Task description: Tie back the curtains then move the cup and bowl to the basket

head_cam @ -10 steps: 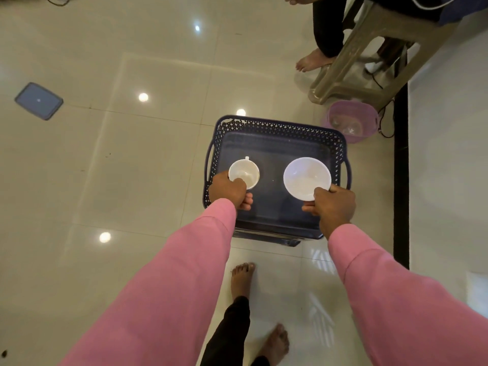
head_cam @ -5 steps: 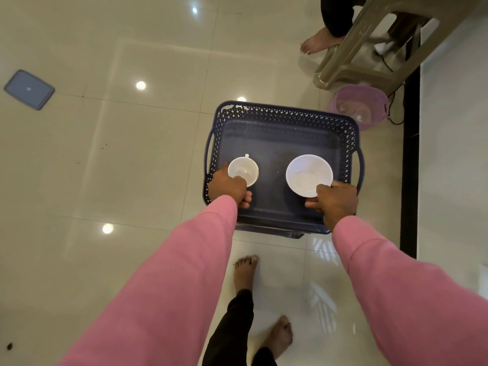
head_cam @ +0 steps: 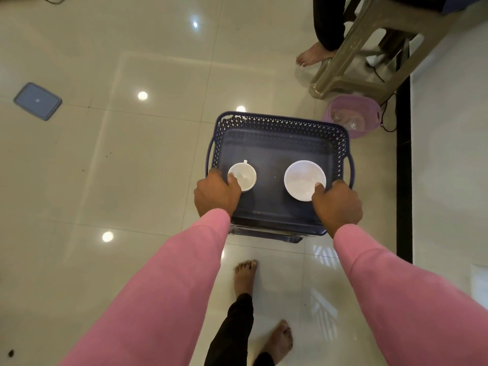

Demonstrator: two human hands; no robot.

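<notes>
The dark blue plastic basket (head_cam: 280, 120) with lattice walls stood on the glossy tiled floor (head_cam: 132, 167). Inside it, at the left, the left hand (head_cam: 215, 192) pinched the rim of the small white cup (head_cam: 245, 175), thumb inside. At the right, the right hand (head_cam: 338, 204) pinched the rim of the round white bowl (head_cam: 302, 178). Both vessels looked empty.

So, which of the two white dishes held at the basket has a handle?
The cup, the smaller one in the left hand; its small handle points away. The wider bowl has none.
</notes>
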